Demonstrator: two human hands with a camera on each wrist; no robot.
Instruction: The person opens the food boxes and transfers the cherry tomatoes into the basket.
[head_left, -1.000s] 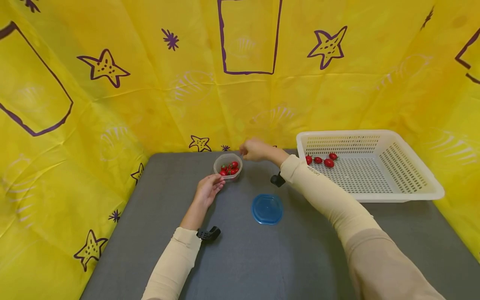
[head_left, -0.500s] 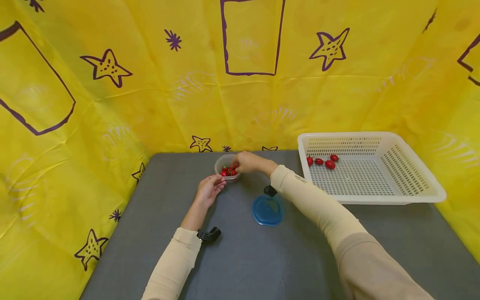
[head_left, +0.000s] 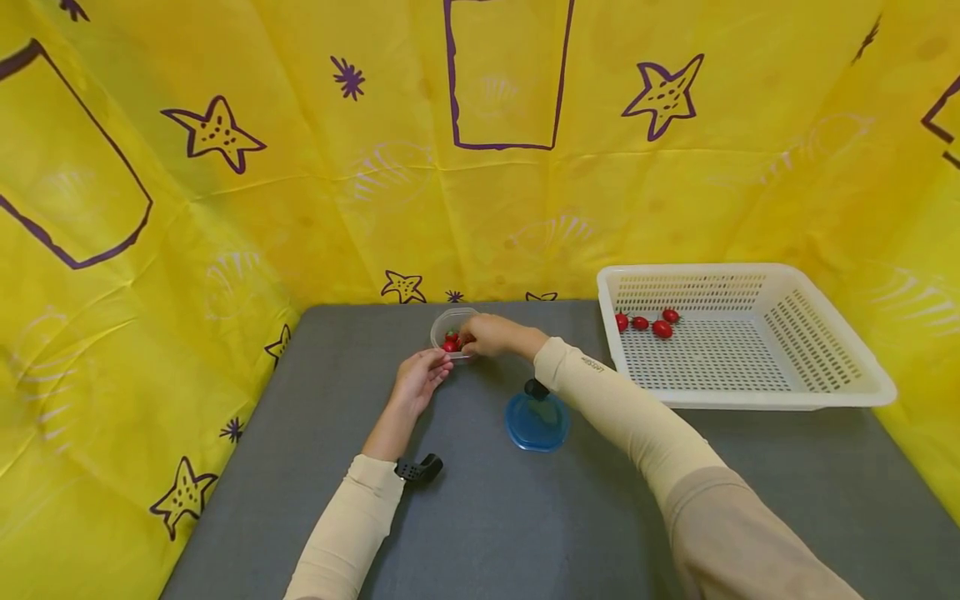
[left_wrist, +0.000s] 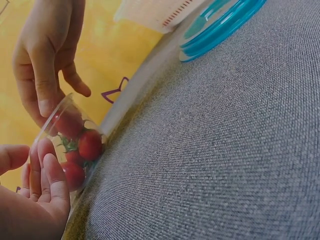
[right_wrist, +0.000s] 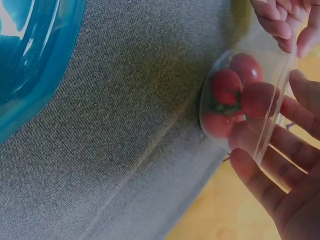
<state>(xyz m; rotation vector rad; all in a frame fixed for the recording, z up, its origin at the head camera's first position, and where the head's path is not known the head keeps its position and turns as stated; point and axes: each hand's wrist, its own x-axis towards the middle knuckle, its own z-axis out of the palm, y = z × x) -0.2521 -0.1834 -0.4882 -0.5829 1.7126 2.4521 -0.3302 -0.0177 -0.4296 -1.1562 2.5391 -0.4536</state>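
Note:
A small clear plastic container (head_left: 441, 323) with red cherry tomatoes (head_left: 449, 347) in it stands near the back of the table. My left hand (head_left: 417, 379) pinches its near rim between thumb and fingers. From the right, my right hand (head_left: 497, 335) reaches over the rim, its fingers down inside among the tomatoes. Through the wall in the right wrist view, fingertips show right at a tomato (right_wrist: 257, 100). The right fingers look fairly straight. In the left wrist view, several tomatoes (left_wrist: 90, 144) with green stems lie below the right fingers.
A blue lid (head_left: 536, 427) lies on the grey table (head_left: 480, 517), under the right wrist. At the back right stands a white perforated basket (head_left: 757, 397) with several cherry tomatoes (head_left: 662, 330) at its left end. A yellow patterned cloth (head_left: 495, 208) hangs behind.
My right hand has moved left and down, from behind and right of the container to inside it. The left hand has kept its hold on the rim.

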